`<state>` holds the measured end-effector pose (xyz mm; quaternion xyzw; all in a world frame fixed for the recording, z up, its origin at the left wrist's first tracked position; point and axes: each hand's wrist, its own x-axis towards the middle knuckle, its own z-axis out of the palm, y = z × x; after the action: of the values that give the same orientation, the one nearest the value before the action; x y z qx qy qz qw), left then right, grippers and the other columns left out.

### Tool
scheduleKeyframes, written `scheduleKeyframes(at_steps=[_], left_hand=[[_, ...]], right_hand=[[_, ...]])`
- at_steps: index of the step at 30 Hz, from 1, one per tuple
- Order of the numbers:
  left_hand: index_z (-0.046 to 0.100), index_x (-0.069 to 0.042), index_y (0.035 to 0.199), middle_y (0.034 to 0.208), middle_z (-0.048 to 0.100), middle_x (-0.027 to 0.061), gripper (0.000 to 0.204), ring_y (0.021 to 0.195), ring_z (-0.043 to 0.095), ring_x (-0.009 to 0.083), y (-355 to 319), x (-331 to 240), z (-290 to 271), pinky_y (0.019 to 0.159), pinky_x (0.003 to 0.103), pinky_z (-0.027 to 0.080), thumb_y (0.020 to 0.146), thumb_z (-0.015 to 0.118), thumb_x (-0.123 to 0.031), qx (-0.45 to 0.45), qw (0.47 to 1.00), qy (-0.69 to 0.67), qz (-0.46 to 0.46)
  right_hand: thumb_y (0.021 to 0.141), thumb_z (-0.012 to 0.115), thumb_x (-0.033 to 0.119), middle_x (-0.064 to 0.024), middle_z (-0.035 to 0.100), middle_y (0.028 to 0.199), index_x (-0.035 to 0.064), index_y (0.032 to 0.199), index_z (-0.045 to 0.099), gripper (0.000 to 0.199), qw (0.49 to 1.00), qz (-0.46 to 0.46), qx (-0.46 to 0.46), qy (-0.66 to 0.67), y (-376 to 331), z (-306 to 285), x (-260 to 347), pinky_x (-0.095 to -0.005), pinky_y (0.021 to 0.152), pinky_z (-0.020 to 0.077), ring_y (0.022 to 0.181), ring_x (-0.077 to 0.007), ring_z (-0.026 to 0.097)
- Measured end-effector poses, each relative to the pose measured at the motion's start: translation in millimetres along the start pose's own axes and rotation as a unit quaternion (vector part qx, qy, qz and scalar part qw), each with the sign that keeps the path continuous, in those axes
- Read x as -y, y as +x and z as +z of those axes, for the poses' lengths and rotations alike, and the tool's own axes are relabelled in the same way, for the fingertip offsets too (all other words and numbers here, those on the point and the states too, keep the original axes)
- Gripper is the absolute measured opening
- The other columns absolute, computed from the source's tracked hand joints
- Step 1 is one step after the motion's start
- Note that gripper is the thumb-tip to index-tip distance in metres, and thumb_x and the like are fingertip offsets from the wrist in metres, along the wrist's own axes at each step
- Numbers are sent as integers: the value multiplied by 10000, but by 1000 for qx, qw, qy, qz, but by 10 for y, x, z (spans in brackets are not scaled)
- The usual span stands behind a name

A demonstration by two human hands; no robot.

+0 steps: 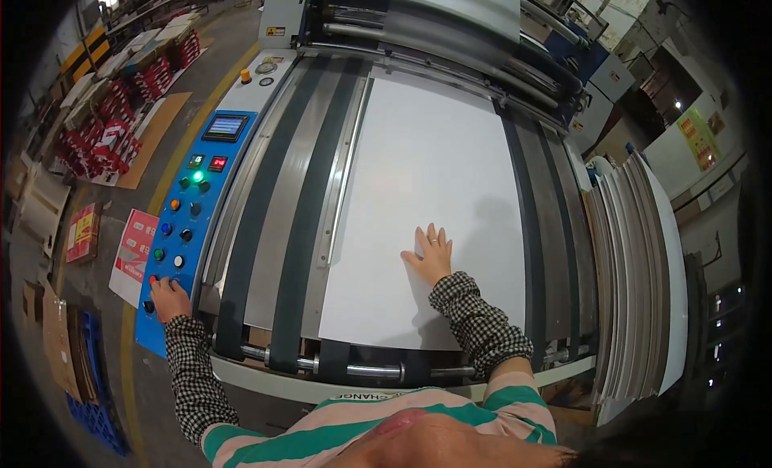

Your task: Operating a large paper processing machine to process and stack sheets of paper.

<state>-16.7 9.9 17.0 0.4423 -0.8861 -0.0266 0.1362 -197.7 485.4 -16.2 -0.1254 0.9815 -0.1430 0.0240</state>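
Observation:
My left hand is at the lower end of a blue control panel, its bent fingertips touching or right beside a red push button. It holds nothing that I can see. My right hand lies with fingers spread, a ring on one of them, over a large white sheet. Dark conveyor belts run beneath and on both sides of the sheet, on the bed of a roller machine. A straight metal guide bar follows the sheet's left edge. The sheet's far end reaches toward the rollers.
Large rollers with film stand across the far end. On the right is a tall stack of boards. A small screen and lit buttons sit on the panel. Red-and-white bundles and a blue pallet lie on the floor at left.

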Motion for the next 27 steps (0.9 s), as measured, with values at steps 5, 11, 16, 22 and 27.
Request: scheduleKeyframes(at_steps=[5, 11, 16, 22, 27], left_hand=[[535, 4, 966, 973, 481, 130, 245, 920, 444, 286, -15, -38, 14, 795, 371, 396, 828, 443, -176, 5, 1000, 15, 2], [540, 5, 953, 970, 482, 132, 239, 915, 446, 286, 9, 53, 67, 796, 372, 396, 822, 449, -173, -18, 1000, 19, 3], [542, 5, 944, 964, 481, 136, 230, 920, 444, 286, 29, 85, 106, 798, 373, 395, 820, 451, -166, -16, 1000, 15, 5], [521, 11, 965, 972, 472, 135, 228, 921, 440, 290, 15, 8, 25, 805, 374, 390, 828, 446, -156, 6, 1000, 14, 3], [508, 18, 973, 997, 462, 142, 216, 924, 437, 296, 32, 38, -9, 804, 377, 391, 827, 453, -132, 22, 1000, -14, -10]], right_hand=[[745, 510, 458, -213, 190, 1328, 68, 1257, 317, 673, 1000, -6, 3, 2, 88, 43, -57, -515, 979, 59, 1232, -399, 91], [743, 511, 461, -202, 184, 1335, 70, 1260, 312, 678, 1000, -7, 6, 1, 201, -37, -23, -515, 980, 56, 1235, -393, 87], [741, 514, 463, -198, 182, 1337, 74, 1266, 301, 687, 1000, 3, 16, -6, 352, -8, -52, -515, 981, 57, 1237, -390, 84], [736, 518, 467, -206, 172, 1337, 72, 1268, 293, 699, 999, 23, 39, -13, 562, -75, -55, -517, 979, 75, 1236, -401, 75], [737, 514, 476, -197, 151, 1346, 59, 1272, 278, 718, 997, 43, 58, -15, 762, -119, 31, -526, 974, 69, 1236, -405, 57]])
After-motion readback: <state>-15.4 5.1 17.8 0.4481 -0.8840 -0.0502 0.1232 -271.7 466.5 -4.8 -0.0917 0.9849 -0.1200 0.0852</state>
